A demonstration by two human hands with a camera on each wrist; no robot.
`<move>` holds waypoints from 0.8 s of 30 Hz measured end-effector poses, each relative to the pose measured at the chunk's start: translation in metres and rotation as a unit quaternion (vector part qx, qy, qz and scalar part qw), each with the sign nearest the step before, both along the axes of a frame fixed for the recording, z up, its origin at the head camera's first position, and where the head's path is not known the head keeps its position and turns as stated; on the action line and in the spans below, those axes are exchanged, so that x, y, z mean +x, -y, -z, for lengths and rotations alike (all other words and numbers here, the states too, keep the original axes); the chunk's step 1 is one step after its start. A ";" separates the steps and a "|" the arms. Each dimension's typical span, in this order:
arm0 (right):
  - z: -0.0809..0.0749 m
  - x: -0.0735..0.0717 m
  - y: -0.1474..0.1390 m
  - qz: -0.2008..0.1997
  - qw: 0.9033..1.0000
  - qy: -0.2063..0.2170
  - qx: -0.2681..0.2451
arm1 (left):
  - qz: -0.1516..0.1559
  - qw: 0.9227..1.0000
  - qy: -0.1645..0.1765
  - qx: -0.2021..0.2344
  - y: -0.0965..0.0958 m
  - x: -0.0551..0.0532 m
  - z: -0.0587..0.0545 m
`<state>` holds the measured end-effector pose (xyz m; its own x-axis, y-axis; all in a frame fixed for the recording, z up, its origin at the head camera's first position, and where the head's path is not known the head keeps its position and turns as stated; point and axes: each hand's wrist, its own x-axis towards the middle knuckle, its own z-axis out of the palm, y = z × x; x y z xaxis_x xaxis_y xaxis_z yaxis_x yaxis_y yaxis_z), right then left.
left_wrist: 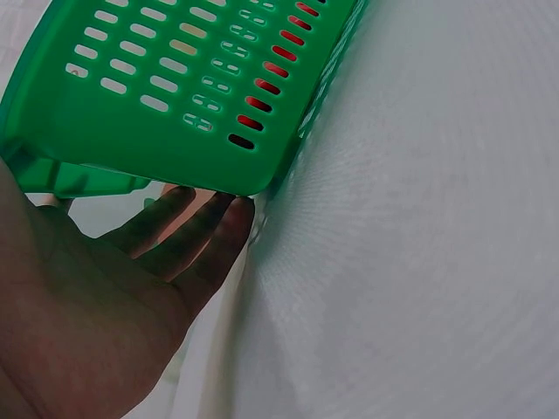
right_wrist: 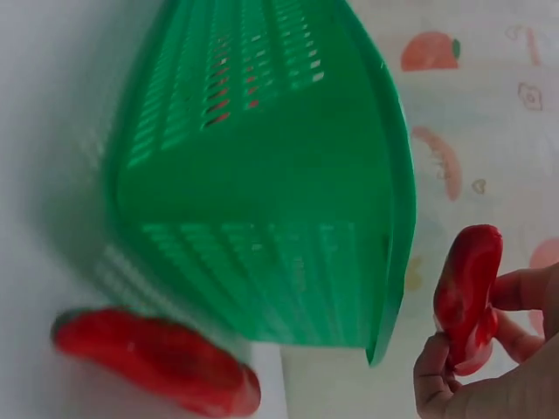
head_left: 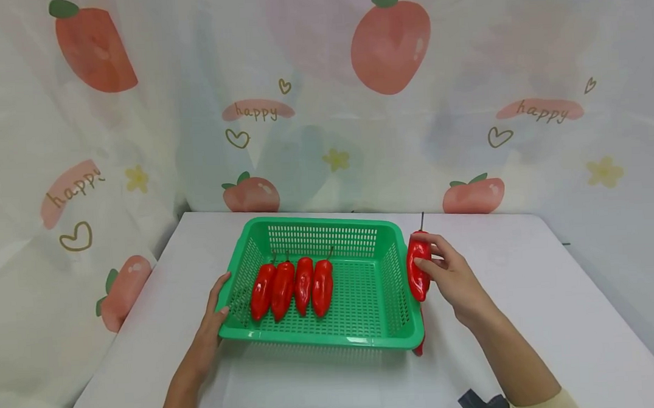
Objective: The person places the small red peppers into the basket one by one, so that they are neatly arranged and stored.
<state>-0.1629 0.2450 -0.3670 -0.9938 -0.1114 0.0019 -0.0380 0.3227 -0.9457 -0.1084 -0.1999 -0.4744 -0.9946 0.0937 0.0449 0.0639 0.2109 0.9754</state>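
A green plastic basket (head_left: 360,341) stands on the white table, with several red peppers (head_left: 283,291) side by side in its left half. My left hand (head_left: 205,331) holds the basket's left end, thumb at the rim; the left wrist view shows its fingers (left_wrist: 214,240) against the outer end wall. Just outside the right rim, my right hand (head_left: 450,274) pinches another red pepper (head_left: 418,270) between thumb and fingers, its stem pointing up. Below it, one more red pepper (right_wrist: 157,358) lies on the table beside the basket, mostly hidden by the rim in the head view.
The white table (head_left: 499,245) extends on both sides of the basket. A fruit-printed cloth (head_left: 323,125) hangs behind it and along the left. Dark wrist gear (head_left: 484,404) shows by the right forearm at the bottom edge.
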 end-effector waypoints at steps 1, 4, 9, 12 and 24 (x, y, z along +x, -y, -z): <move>-0.001 -0.001 0.004 -0.005 1.000 0.002 -0.005 | 0.001 1.000 0.000 0.001 0.000 0.000 0.000; -0.004 -0.003 0.014 -0.015 1.000 0.009 -0.018 | 0.005 1.000 -0.002 0.003 -0.001 -0.001 0.000; -0.005 -0.006 0.032 -0.030 0.999 0.025 -0.031 | 0.004 1.000 -0.003 -0.001 -0.001 0.000 0.000; -0.003 -0.009 0.042 -0.039 0.998 0.040 -0.042 | 0.003 1.000 -0.004 -0.005 -0.001 -0.001 0.000; 0.006 -0.033 0.082 -0.065 0.992 0.108 -0.015 | 0.000 1.000 -0.001 -0.011 0.000 0.000 -0.001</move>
<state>-0.1956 0.1631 -0.3734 -0.9486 -0.2421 -0.2040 0.1269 0.2997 -0.9456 -0.1082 -0.1994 -0.4735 -0.9945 0.0946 0.0449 0.0659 0.2320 0.9705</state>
